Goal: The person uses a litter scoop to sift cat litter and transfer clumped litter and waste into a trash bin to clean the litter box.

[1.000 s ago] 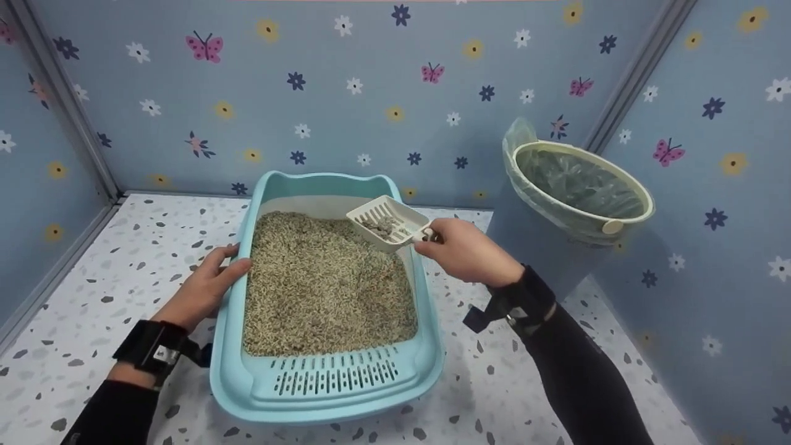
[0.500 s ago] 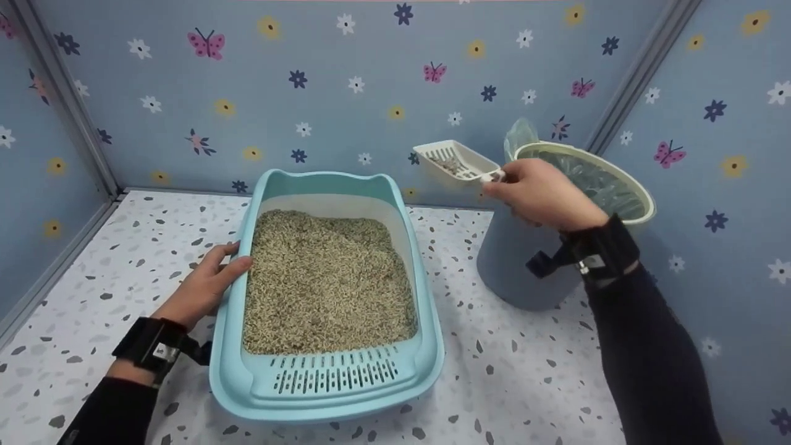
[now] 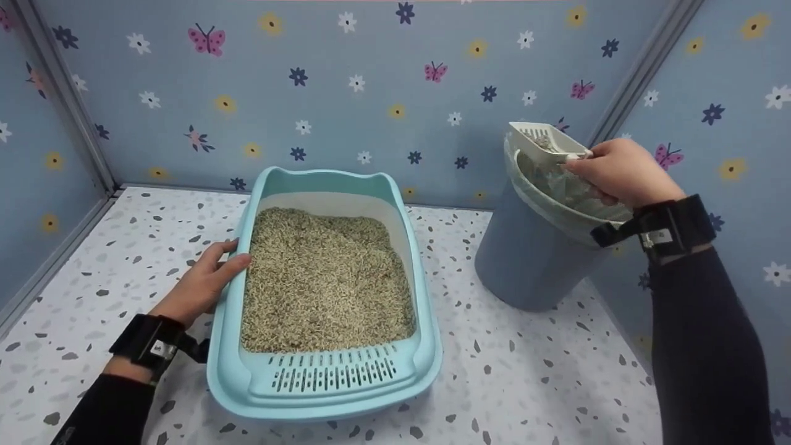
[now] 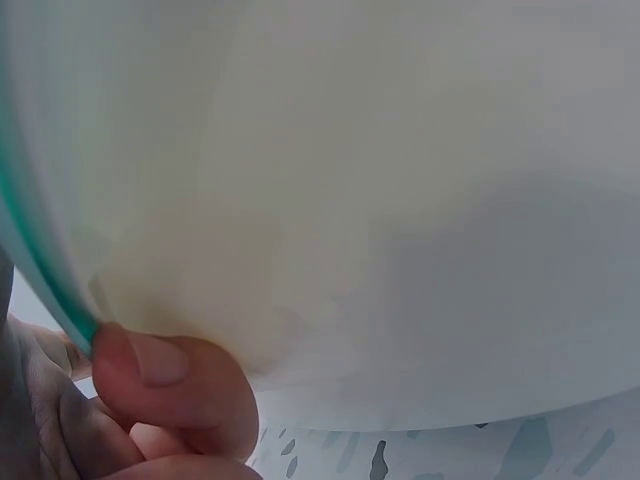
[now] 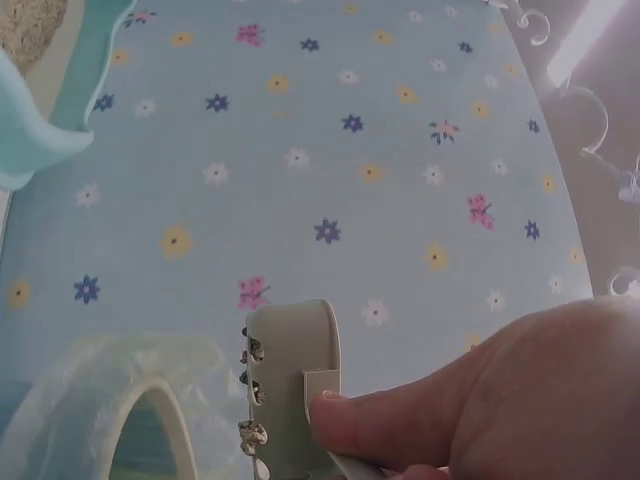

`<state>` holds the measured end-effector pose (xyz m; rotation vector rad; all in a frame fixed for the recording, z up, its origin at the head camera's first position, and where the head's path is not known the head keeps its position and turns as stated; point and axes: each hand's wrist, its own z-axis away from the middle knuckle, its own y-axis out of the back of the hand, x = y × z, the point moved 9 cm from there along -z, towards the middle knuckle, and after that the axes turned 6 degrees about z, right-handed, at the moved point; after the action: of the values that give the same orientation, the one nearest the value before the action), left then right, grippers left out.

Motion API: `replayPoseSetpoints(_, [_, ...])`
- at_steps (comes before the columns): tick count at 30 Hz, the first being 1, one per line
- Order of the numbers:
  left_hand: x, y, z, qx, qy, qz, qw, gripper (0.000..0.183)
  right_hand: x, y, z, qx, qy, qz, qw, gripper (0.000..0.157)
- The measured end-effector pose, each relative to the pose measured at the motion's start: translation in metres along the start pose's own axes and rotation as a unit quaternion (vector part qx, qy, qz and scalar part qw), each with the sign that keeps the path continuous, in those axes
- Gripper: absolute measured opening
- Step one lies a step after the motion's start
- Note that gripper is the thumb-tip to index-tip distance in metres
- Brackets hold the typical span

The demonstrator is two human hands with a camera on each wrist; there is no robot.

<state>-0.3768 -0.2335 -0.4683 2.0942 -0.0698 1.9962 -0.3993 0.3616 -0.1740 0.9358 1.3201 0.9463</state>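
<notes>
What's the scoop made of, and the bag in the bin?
The litter scoop looks like stiff, smooth plastic, going by its thin walls and even slots. The bin bag is probably thin, slightly shiny plastic film, because it's see-through and crinkled.

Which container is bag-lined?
The blue bin, right of the turquoise tray: a translucent bag lines it. The tray holds loose granules, no bag visible.

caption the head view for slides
Right hand holds slotted cream plastic scoop over lined round blue bin; left hand grips rectangular turquoise plastic tray
</notes>
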Motion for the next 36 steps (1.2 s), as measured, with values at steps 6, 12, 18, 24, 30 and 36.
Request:
replayPoseSetpoints(6, [-0.003, 0.001, -0.001, 0.003, 0.002, -0.005, 1.0000, 0.081, 0.031, -0.003, -0.010, -0.003, -0.023, 0.002, 1.000, 0.045])
replayPoseSetpoints(12, [-0.005, 0.000, 0.000, 0.003, 0.006, -0.002, 1.0000, 0.080, 0.038, -0.014, -0.017, 0.003, -0.025, 0.016, 1.000, 0.040])
replayPoseSetpoints(18, [-0.003, 0.001, -0.001, 0.005, 0.004, -0.006, 1.0000, 0.080, 0.036, -0.016, -0.020, 0.026, -0.033, 0.034, 0.999, 0.028])
replayPoseSetpoints(24, [-0.002, 0.001, 0.000, 0.003, 0.002, -0.001, 1.0000, 0.081, 0.031, -0.014, -0.020, 0.064, -0.016, 0.071, 0.995, 0.018])
replayPoseSetpoints(30, [-0.001, 0.000, 0.000, 0.001, 0.000, -0.001, 1.0000, 0.081, 0.023, -0.011, -0.017, 0.114, 0.014, 0.140, 0.984, 0.014])
replayPoseSetpoints(36, [-0.002, 0.001, -0.001, 0.005, 0.001, -0.006, 1.0000, 0.081, 0.013, -0.013, -0.012, 0.135, 0.029, 0.202, 0.970, 0.030])
